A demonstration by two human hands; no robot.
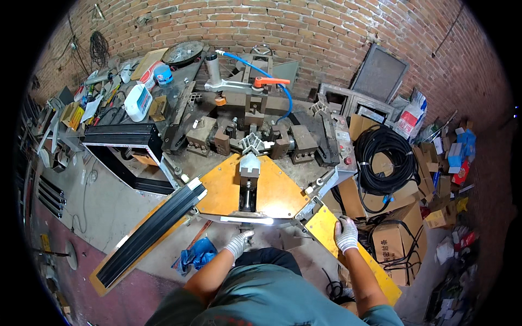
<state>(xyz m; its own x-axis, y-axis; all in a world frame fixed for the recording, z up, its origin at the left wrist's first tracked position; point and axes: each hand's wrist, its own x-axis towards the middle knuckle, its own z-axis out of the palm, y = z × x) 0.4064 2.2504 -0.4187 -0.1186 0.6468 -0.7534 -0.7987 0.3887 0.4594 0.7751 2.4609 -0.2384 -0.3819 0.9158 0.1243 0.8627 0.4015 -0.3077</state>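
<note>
My left hand (238,245), in a pale striped glove, is closed just below the front edge of the machine's orange plate (283,190). What it grips is too small to make out. My right hand (346,234), gloved alike, lies on the yellow side board (359,261), fingers stretched forward near its outer edge. On the left side board rests a bundle of long dark metal profiles (152,233). Between them stands the bench machine, with a sliding metal block (249,165) in the plate's slot, steel jaws (204,133) and an orange-handled lever (272,81).
A dark rectangular frame (103,155) leans left of the machine. Coiled black hose (383,160) sits on cardboard boxes (399,247) at right. A blue plastic bag (198,254) lies near my left arm. A cluttered table with a white jug (137,102) stands behind, against a brick wall (304,32).
</note>
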